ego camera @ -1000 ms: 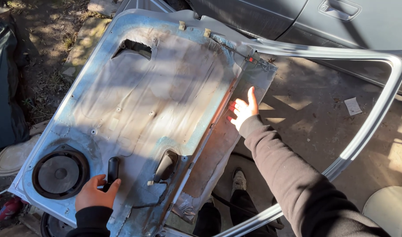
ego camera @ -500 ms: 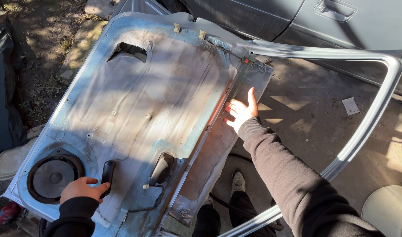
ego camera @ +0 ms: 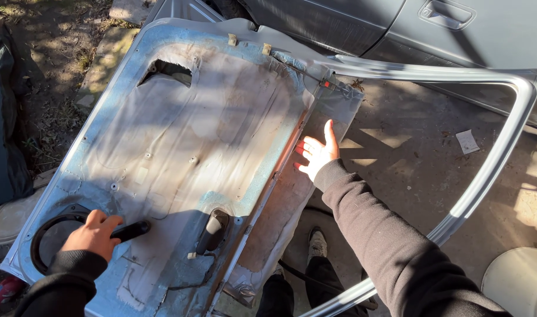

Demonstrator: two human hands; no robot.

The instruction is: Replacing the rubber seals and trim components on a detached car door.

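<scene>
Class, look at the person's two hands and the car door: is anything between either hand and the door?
Nothing visible. The left hand grips a black handle lying on the car door beside the round speaker hole. The right hand lies flat, fingers spread, on the door's inner edge, with no object between.

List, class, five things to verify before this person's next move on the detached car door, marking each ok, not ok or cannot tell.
1. Left hand has a closed grip on the black handle: ok.
2. Right hand lies flat and open on the pale silver-blue metal car door edge: ok.
3. Round black speaker opening free of the fingers: not ok, the left hand overlaps it.
4. Foot in the grey shoe out from under the door: cannot tell.
5. Silver window frame unbent: cannot tell.
</scene>
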